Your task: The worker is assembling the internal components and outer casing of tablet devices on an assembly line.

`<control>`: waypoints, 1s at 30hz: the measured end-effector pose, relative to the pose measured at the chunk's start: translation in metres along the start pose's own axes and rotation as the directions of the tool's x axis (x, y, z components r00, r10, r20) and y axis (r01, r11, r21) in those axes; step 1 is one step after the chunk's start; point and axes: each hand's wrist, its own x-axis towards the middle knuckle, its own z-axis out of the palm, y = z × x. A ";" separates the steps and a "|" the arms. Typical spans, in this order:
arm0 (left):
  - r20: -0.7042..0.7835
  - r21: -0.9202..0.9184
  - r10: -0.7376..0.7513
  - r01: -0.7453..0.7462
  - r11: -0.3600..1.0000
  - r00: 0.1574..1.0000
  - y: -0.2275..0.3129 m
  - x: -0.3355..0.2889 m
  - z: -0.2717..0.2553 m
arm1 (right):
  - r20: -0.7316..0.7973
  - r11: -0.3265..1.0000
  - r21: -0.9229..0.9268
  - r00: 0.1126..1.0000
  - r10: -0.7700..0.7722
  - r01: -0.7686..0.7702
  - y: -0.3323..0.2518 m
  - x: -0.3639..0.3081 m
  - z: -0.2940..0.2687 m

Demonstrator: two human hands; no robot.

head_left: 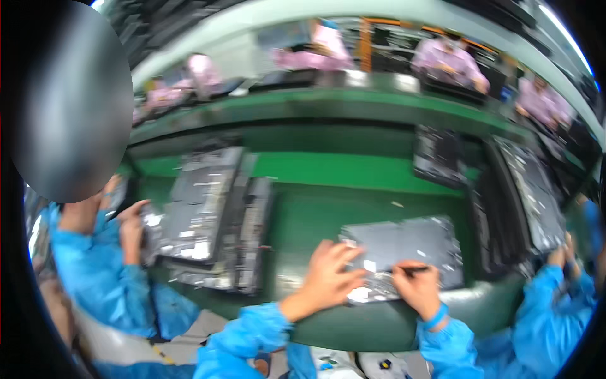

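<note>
A flat grey electronic panel (416,243), with shiny silver parts along its near edge, lies on the green bench in front of me. My left hand (328,275) rests at the panel's left end, fingers apart and reaching over its edge. At the near edge, right of the middle, my right hand (418,287) is closed around a slim black pen-like tool (415,270). The tool's tip is too blurred to make out. A blue band circles my right wrist.
Stacks of similar panels stand at left (202,196) and right (533,189), with another pile (439,155) at the back. Co-workers in blue sleeves (101,271) sit on both sides. Beyond a raised green shelf (353,104), people in pink work. A small pale scrap (397,204) lies on the bench.
</note>
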 end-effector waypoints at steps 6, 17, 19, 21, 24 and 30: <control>0.161 -0.029 -0.294 0.302 0.953 0.942 0.011 0.091 0.025 | -0.133 0.890 -0.302 0.910 -0.393 0.341 0.060 -0.015 0.005; 0.632 -0.164 -0.496 0.728 0.666 0.596 -0.027 0.102 -0.002 | 0.030 0.815 -0.022 0.815 -0.579 0.580 -0.001 -0.014 -0.031; 0.661 -0.258 -0.491 0.787 0.561 0.567 -0.026 0.092 -0.003 | 0.061 0.671 -0.056 0.673 -0.737 0.739 -0.007 -0.010 -0.043; 0.690 -0.303 -0.449 0.789 0.534 0.568 -0.027 0.076 0.012 | 0.027 0.619 0.002 0.619 -0.785 0.785 -0.014 -0.012 -0.045; 0.586 -0.288 -0.479 0.720 0.631 0.654 -0.034 0.062 0.014 | -0.045 0.522 0.015 0.522 -0.852 0.853 -0.020 -0.014 -0.050; 0.202 -0.465 -0.753 0.738 0.489 0.626 -0.074 0.091 0.018 | 0.104 0.580 0.025 0.574 -0.812 0.815 -0.007 -0.037 -0.048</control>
